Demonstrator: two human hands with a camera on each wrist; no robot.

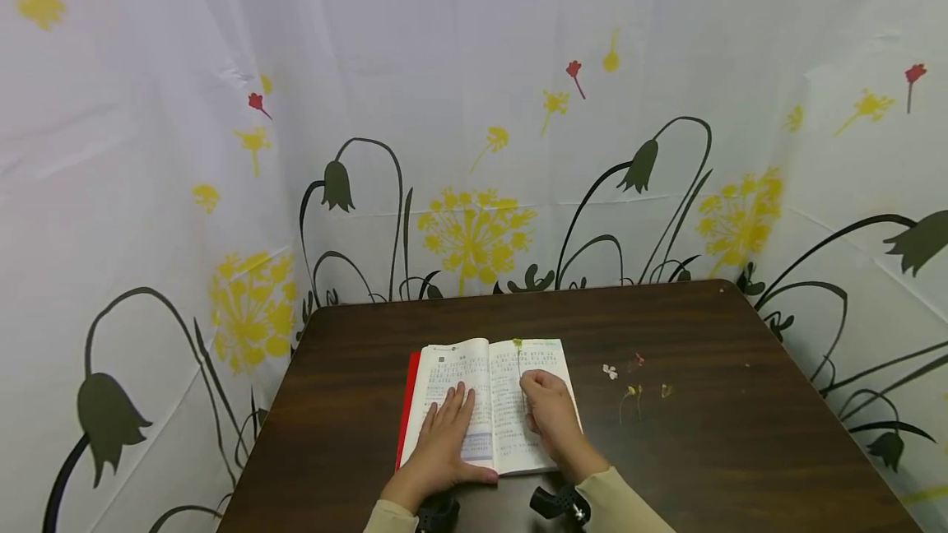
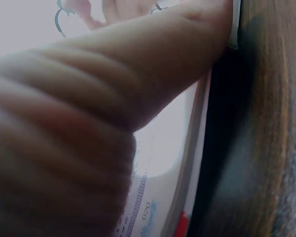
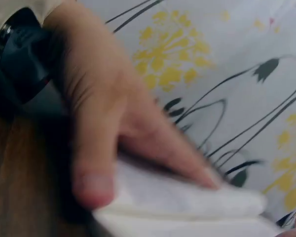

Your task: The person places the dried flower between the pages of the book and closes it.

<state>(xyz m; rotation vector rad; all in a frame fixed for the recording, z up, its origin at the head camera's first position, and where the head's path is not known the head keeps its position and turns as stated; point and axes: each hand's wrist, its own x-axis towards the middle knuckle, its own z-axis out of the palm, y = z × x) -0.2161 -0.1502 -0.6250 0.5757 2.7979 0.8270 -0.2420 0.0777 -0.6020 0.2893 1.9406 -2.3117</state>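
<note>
An open book [image 1: 481, 401] with printed pages and a red cover edge lies on the table. My left hand [image 1: 447, 434] rests spread on the left page, its thumb along the bottom edge by the fold. The right wrist view shows this left hand [image 3: 113, 108] too, blurred. Over the right page my right hand [image 1: 551, 414] has curled fingers, which pinch the thin stem of a small yellow dried flower [image 1: 518, 343]. The flower head lies at the page's top edge; the fingertips are partly hidden. The left wrist view is mostly filled by the left hand [image 2: 98, 94].
Right of the book, several small dried flowers lie on the dark wooden table [image 1: 711, 451]: a white one [image 1: 610, 371], a reddish one [image 1: 639, 359] and yellow ones [image 1: 632, 391] with thin stems. A white flower-patterned curtain [image 1: 459, 64] hangs behind the table.
</note>
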